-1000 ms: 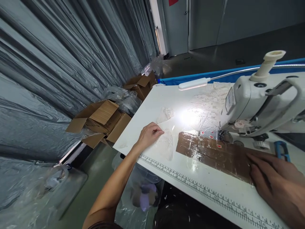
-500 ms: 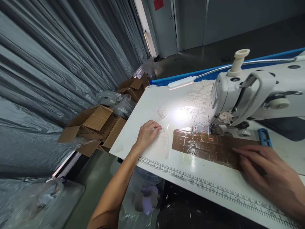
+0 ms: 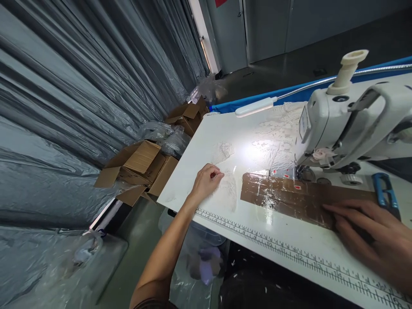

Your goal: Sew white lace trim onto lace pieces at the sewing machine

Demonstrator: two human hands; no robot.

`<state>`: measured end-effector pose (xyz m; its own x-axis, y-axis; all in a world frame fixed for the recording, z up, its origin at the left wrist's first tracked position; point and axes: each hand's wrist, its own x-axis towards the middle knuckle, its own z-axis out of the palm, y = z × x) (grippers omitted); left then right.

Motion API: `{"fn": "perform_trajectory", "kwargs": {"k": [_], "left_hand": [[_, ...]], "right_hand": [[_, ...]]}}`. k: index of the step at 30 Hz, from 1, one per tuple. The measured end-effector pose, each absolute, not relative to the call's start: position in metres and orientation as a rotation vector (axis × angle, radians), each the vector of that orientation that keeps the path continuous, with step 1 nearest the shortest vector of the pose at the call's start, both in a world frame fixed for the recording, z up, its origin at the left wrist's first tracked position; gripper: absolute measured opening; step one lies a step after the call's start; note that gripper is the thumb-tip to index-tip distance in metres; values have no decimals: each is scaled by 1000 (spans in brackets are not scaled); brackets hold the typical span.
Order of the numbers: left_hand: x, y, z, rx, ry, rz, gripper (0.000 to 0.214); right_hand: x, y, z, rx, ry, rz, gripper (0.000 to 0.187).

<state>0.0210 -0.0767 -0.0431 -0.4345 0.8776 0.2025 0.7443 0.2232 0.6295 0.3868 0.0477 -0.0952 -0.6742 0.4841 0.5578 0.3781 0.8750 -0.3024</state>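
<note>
We observed the left hand (image 3: 206,184) with its thumb and forefinger brought together at the upper left edge of a white lace piece (image 3: 228,195); we could not tell whether any lace lay between the fingertips. The right hand (image 3: 376,236) was loosely spread, palm down, with its fingers reaching over the right part of a brown strip (image 3: 286,199) with a glossy surface; we saw nothing gripped in it, and could not tell how firmly it pressed.

The lace piece lay flat on the white table (image 3: 180,182), to the left of the strip and apart from it. Just beyond it we noted a smaller lace scrap (image 3: 223,152), and farther right a heap of lace (image 3: 280,122) beside the sewing machine (image 3: 322,120). A white lamp (image 3: 255,107) on a flexible metal neck lit this area brightly. We saw a blue tool (image 3: 381,189) near the far right end of the strip, and a printed ruler scale (image 3: 270,242) along the table's near edge.

Beyond the table's left edge, we found open cardboard boxes (image 3: 140,159) and clear plastic on the floor before a grey curtain (image 3: 96,86). A grey door (image 3: 225,38) stood in the background.
</note>
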Motion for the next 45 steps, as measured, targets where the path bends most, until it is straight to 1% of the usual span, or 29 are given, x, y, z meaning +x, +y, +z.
{"fn": "perform_trajectory", "kwargs": {"k": [4, 8, 13, 15, 17, 18, 21, 22, 23, 24, 25, 28, 30, 33, 35, 39, 41, 44, 45], "left_hand": [[14, -78, -37, 1279, 2055, 1179, 20], [20, -80, -18, 1153, 1952, 1217, 26], [42, -71, 1, 1157, 1787, 1124, 27], [53, -63, 2, 1202, 1700, 1033, 26], [67, -54, 2, 1246, 1591, 953, 26], [76, -50, 3, 1264, 1541, 928, 27], [105, -43, 8, 1336, 1379, 849, 24], [114, -43, 11, 1379, 1309, 794, 23], [121, -42, 15, 1432, 1242, 729, 23], [126, -42, 18, 1495, 1203, 663, 24], [128, -40, 21, 1569, 1200, 619, 25], [126, -31, 21, 1827, 1346, 660, 26], [121, -23, 14, 1975, 1397, 724, 31], [116, -12, -3, 2070, 1336, 652, 39], [115, -8, -13, 2043, 1317, 609, 38], [111, -1, -18, 1903, 1276, 670, 34], [107, 5, -15, 1907, 1282, 683, 35], [101, 16, -11, 2049, 1375, 629, 37], [100, 19, -11, 2099, 1411, 595, 38]], "right_hand": [[386, 47, -94, -613, -2389, 214, 28], [387, 44, -87, -655, -2365, 315, 28], [382, 39, -68, -677, -2310, 600, 27], [375, 35, -59, -673, -2285, 749, 24], [366, 28, -50, -680, -2281, 934, 25], [361, 25, -46, -682, -2271, 1035, 29], [345, 14, -37, -725, -2245, 1425, 58], [340, 12, -36, -761, -2209, 1522, 68], [336, 11, -35, -806, -2172, 1580, 74], [332, 11, -35, -851, -2145, 1586, 75], [329, 12, -36, -892, -2124, 1570, 71], [325, 20, -42, -921, -2109, 1545, 44], [325, 25, -46, -871, -2126, 1615, 34], [330, 30, -49, -796, -2173, 1706, 33], [334, 33, -48, -774, -2192, 1756, 34], [339, 45, -43, -859, -2170, 1796, 32], [336, 54, -40, -976, -2241, 1617, 32], [328, 64, -38, -1208, -2366, 1144, 33], [326, 66, -39, -1262, -2376, 1033, 33]]}}
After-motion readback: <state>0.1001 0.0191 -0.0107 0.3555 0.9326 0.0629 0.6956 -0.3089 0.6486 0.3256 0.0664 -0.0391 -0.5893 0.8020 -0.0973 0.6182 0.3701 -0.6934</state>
